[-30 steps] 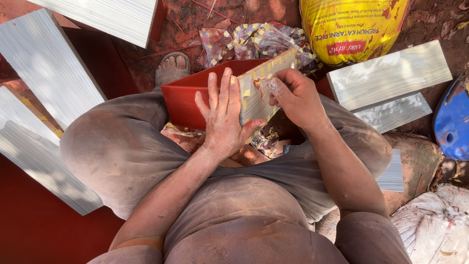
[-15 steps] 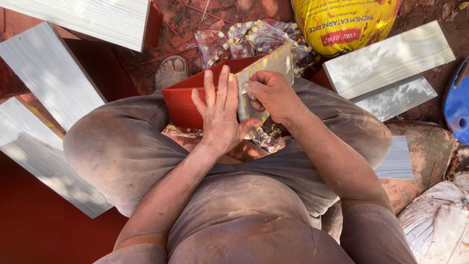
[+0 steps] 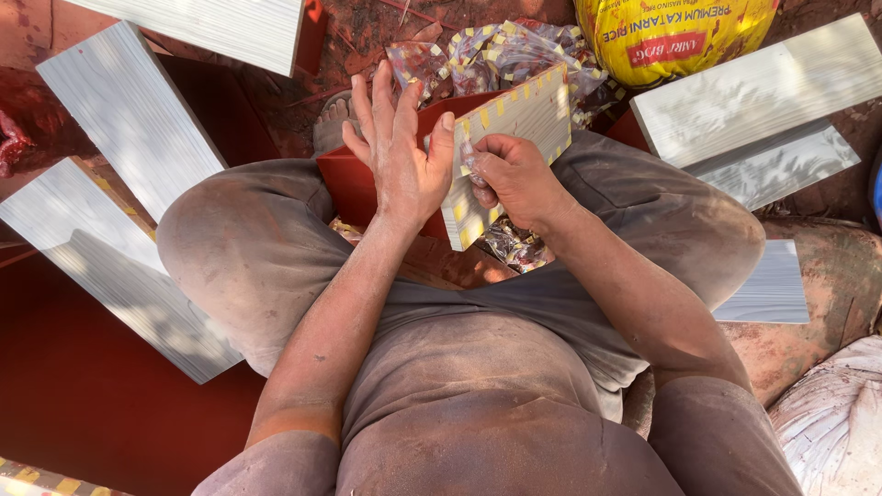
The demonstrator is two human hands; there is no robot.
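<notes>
A person is sitting cross-legged on the ground, their dusty grey-brown trousers [image 3: 276, 248] and shirt filling the lower part of the view. Above the lap, both forearms are reaching forward to a pale rectangular tile piece [image 3: 519, 124] edged with yellow-and-white tape, which is standing tilted on its edge between the knees. The left hand [image 3: 400, 152] is spreading open, fingers fanned upward, with its thumb pressing against the left edge of the tile piece. The right hand [image 3: 510, 174] is curling closed against the tile piece's face, its fingertips pinching at the taped edge near the left thumb, so the two hands are working close together, almost touching. Just behind the hands, a red tub [image 3: 354, 184] is sitting between the legs, and a bare foot [image 3: 333, 124] is showing beyond its rim. Crumpled clear plastic wrapping [image 3: 501, 55] with yellow tape bits is lying past the tile piece on the reddish earth. Farther out, long grey striped tiles [image 3: 129, 129] are lying to the left on a dark red sheet, more grey tiles [image 3: 753, 101] are stacking up on the right, and a yellow sack [image 3: 675, 32] is resting at the top edge
</notes>
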